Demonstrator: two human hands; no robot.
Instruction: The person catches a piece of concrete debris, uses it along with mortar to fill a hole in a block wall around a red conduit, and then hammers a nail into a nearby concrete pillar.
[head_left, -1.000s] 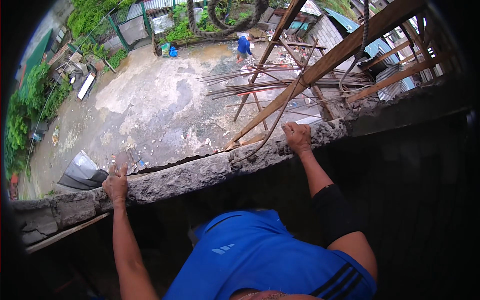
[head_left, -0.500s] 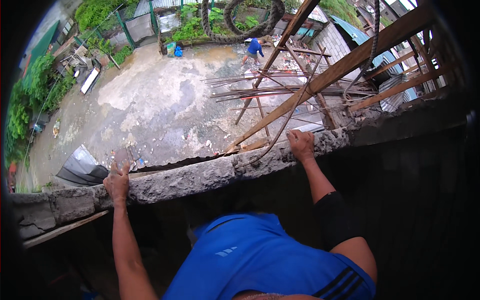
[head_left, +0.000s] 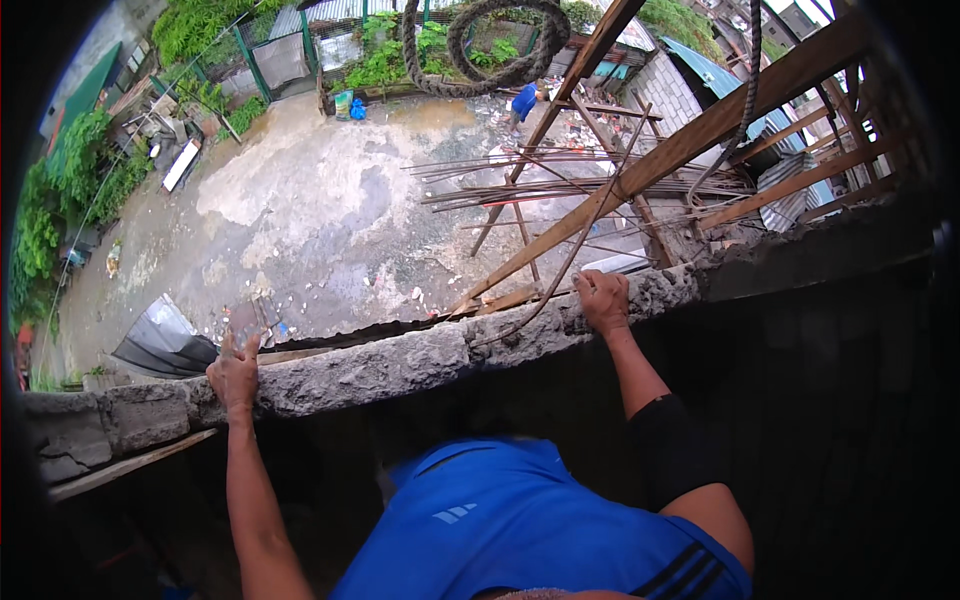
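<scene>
My left hand [head_left: 236, 375] grips the top of the rough, broken concrete ledge [head_left: 380, 370] at left, fingers curled over it. Farther along the same ledge, my right hand [head_left: 603, 300] holds on with bent fingers, just right of a thin bent steel bar [head_left: 555, 290] that reaches down onto the concrete. A crumpled grey metal sheet [head_left: 160, 340] lies beyond the ledge near my left hand. My torso, in a blue shirt, is between my forearms, over the dark space on the near side of the ledge.
Beyond lies a concrete yard [head_left: 300, 220] with a co-worker in blue [head_left: 525, 105] bent among rubble. Wooden posts and braces [head_left: 730, 100] and bundled rebar [head_left: 500, 195] fill the right side. A thick rope [head_left: 450, 85] hangs in loops overhead; a fence [head_left: 245, 60] edges the far side.
The view has shifted slightly, so the yard and my right hand sit a little lower in frame. Both hands stay on the ledge. The co-worker has bent farther over.
</scene>
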